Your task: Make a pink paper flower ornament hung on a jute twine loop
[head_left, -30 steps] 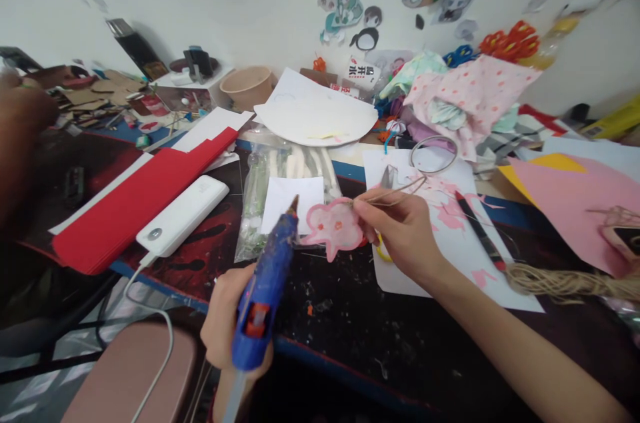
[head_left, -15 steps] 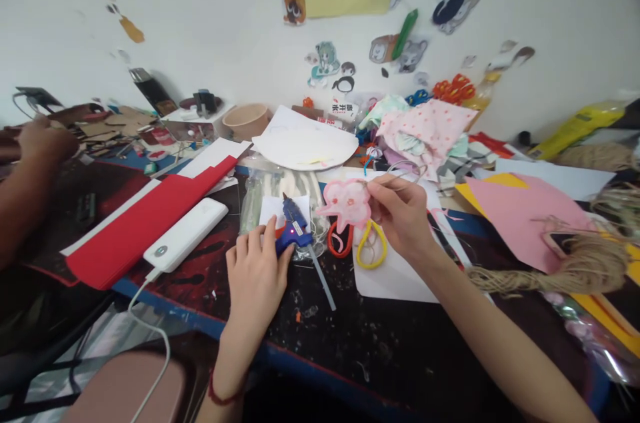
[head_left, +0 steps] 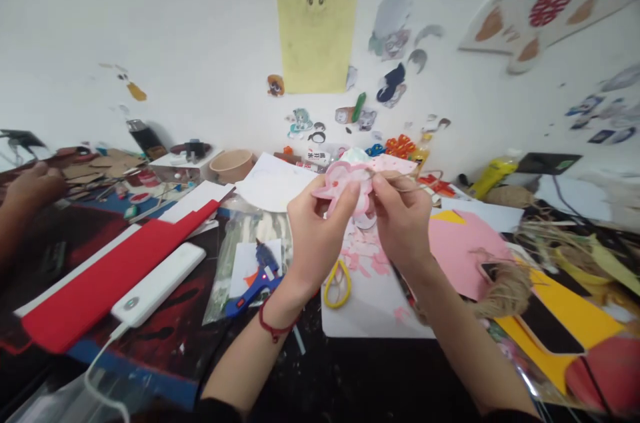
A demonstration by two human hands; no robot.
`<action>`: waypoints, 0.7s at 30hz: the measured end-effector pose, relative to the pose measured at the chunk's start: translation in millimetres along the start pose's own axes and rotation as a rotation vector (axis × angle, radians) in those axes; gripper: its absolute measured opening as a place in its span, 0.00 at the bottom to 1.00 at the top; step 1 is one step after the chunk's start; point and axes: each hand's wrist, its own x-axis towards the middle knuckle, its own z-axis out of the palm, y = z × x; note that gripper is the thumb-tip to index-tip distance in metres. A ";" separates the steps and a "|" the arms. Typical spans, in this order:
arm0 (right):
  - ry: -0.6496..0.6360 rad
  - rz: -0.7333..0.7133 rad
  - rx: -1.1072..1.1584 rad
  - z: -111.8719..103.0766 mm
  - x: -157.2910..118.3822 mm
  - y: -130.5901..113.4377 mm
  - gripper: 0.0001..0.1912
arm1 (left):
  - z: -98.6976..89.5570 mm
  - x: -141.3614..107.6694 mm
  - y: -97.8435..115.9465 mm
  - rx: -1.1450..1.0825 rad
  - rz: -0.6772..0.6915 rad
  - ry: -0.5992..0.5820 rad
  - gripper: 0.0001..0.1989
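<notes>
A pink flower-shaped paper cutout is held up in front of me between both hands. My left hand pinches it, thumb across its face. At its right edge, my right hand has fingers closed where the cutout meets a thin tan twine; which of the two it grips, or both, I cannot tell exactly. A blue hot glue gun lies left of my left wrist, its small light lit. Below my hands, yellow-handled scissors rest on a white sheet scattered with pink paper scraps.
To the left lie red paper and a white power bank with a cable. Twine, pink paper and a phone are on the right. Another person's hand is at far left.
My left hand has let go of the glue gun and moved up to the pink cutout. The glue gun now lies on the table. The view has tilted up and shifted right.
</notes>
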 end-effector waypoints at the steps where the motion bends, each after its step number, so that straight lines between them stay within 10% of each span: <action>1: 0.027 -0.072 -0.074 -9.4 8.1 -6.2 0.05 | 10.6 6.6 2.9 -0.004 0.036 0.014 0.08; 7: 0.343 -0.818 -0.885 -75.4 36.7 -50.8 0.29 | 54.6 33.9 15.7 0.069 0.139 -0.065 0.06; 11: 0.329 -0.945 -1.275 -90.6 30.0 -68.9 0.13 | 73.6 33.8 16.7 0.133 0.238 -0.076 0.08; 21: 0.217 -1.082 -1.234 -84.5 28.3 -68.6 0.11 | 74.8 22.9 10.8 0.202 0.462 -0.049 0.04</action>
